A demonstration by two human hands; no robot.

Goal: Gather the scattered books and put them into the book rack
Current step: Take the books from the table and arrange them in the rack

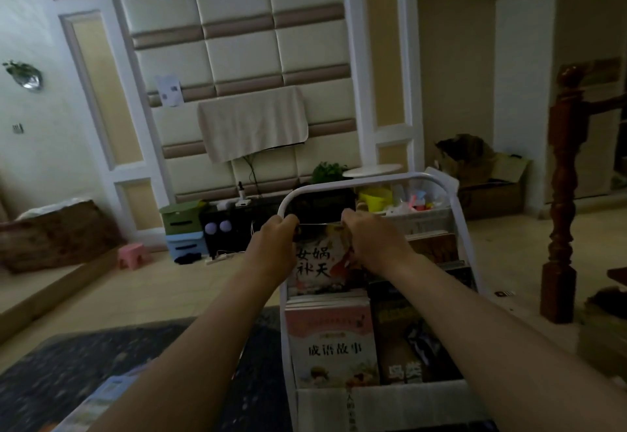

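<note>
Reviewer: step in hand?

Me: Slotting. Nearest, low left, a pale flat thing lies on the dark rug. It's blurred, probably a book left to gather. The front pocket of the book rack holds a pink book and a dark book, upright, side by side. Behind them, in the second tier, is the storybook I'm handling.

Reviewer: fingers?

Me: Left fingers and right fingers are curled over the storybook's top edge, clamped on it, one set near each corner. Its bottom edge is hidden behind the front row, so I can't tell if it's seated.

Reviewer: next move?

Me: My guess: push straight down till it bottoms out, keeping it square so it doesn't snag its neighbours. Then let go and turn for the one on the rug.

Reviewer: materials?

Me: Rug is mottled and soft-looking. Covers are glossy, thin, flat rectangles, likely slippery. Rack is white tube bent to a rounded arch on top, with a white panel as the pocket front; panel material unclear. Past it are bright plastic toys and a pink plastic stool on the pale floor. A turned wooden post stands at right. Farthest, a beige cloth is draped over something against the padded wall.
</note>
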